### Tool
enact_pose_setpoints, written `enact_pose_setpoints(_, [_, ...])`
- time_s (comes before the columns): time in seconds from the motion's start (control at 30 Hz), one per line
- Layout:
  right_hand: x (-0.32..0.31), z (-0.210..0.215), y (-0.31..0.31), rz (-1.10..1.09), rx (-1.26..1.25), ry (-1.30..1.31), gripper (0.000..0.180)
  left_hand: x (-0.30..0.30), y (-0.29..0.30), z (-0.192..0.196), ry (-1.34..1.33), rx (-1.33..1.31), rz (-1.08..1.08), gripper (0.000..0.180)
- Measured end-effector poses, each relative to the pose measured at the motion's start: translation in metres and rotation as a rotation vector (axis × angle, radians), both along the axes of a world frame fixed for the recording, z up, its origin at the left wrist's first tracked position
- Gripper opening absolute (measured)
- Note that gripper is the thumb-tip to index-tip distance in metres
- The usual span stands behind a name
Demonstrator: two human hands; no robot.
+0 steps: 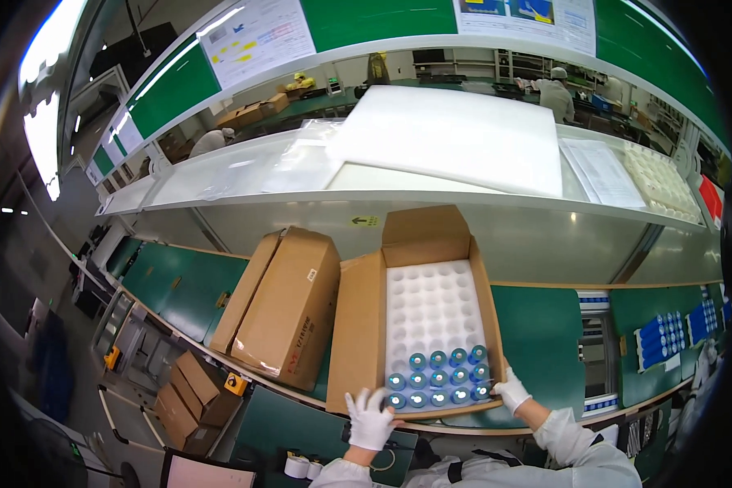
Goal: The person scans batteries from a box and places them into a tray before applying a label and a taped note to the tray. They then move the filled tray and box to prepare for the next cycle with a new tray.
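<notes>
In front of me sits an open cardboard box [480, 301] with its flaps folded out. Inside it lies a white foam tray [431, 297] with rows of round holes. Blue cylindrical cells [438, 377] stand upright in the rows nearest me; the farther holes hold none. My left hand [370, 421], in a white glove, is at the near left corner of the box, its fingers apart and close to the edge. My right hand [511, 392], also gloved, has its fingers against the near right corner, gripping the box wall beside the last cells.
A closed cardboard box [289, 305] stands left on the green worktop [537, 350]. Blue cell packs [660, 337] are at the right. A shelf above holds a white foam sheet [455, 138] and papers [600, 171]. Another carton [191, 403] sits low at left.
</notes>
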State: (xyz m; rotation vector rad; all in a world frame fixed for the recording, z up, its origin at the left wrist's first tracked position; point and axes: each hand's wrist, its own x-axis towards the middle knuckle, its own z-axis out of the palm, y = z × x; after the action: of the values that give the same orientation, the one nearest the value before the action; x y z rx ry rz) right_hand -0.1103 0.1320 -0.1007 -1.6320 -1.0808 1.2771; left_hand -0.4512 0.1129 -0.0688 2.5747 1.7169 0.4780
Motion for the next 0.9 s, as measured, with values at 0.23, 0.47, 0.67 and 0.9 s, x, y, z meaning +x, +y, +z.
enact_pose_setpoints(0.23, [-0.092, 0.011, 0.01, 0.184, -0.12, -0.219, 0.114, -0.101, 0.037, -0.022, -0.438, -0.277, 0.209, 0.037])
enact_pose_setpoints(0.47, [-0.183, 0.008, 0.01, 0.279, -0.103, -0.18, 0.101, -0.182, 0.062, -0.039, -0.211, -0.039, 0.261, 0.042])
enact_pose_setpoints(0.67, [-0.205, 0.016, 0.006, 0.246, -0.101, -0.185, 0.091, -0.061, -0.003, 0.078, 0.087, 0.387, 0.238, 0.028])
enact_pose_setpoints(0.9, [-0.067, -0.011, -0.018, 0.402, 0.018, 0.084, 0.063, 0.113, -0.045, 0.033, -0.256, 0.154, -0.191, 0.053])
